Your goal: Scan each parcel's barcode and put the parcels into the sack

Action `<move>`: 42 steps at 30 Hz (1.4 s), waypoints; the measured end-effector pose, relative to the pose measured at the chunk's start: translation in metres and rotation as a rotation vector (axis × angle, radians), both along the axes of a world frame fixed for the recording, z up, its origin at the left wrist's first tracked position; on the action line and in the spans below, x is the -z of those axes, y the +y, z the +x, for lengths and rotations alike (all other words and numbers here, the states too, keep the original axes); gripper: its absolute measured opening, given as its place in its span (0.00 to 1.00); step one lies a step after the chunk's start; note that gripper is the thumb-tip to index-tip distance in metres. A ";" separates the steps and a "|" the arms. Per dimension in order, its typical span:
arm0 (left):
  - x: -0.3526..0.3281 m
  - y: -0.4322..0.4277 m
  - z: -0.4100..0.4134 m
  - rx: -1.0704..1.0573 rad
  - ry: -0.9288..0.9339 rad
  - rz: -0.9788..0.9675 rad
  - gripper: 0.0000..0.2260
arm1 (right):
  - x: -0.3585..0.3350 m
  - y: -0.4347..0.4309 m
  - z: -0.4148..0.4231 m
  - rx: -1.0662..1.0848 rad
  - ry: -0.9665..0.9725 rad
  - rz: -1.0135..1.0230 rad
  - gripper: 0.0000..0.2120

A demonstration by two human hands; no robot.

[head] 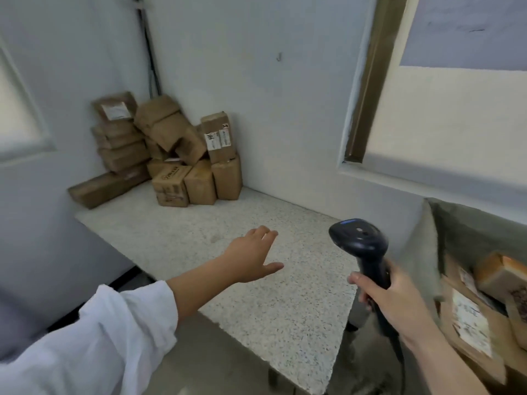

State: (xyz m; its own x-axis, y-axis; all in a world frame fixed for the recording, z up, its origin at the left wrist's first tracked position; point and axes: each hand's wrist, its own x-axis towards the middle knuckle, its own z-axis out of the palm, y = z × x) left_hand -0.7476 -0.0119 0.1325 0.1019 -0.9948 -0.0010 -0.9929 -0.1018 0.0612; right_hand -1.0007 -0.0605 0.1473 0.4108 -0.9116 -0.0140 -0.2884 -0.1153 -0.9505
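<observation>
Pale, matt walls [285, 109] meeting in a corner, with dark cables [148, 52] running down the joint and a small hook [279, 56] fixed high on the right-hand wall. Pushed into that corner, a table [199, 252] with a speckled light stone top, its near corner jutting over a grey floor [199, 360] with a dark strip along the base of the left wall. At right, a recessed window [456, 124] with a brownish frame [370, 81] and a pale sill, bright and washed out with daylight; at left, the blurred edge of another pale framed panel [17, 115].
</observation>
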 end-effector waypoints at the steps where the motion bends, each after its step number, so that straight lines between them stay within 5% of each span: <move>1: -0.002 0.011 0.020 -0.018 -0.002 0.002 0.33 | 0.000 0.006 0.020 -0.012 -0.003 -0.004 0.06; 21: 0.020 0.136 0.311 -0.287 0.083 0.041 0.30 | -0.005 0.052 0.317 -0.208 -0.029 0.012 0.05; 42: 0.066 -0.051 0.576 -0.262 0.159 0.138 0.29 | -0.008 -0.080 0.553 -0.153 0.074 0.035 0.08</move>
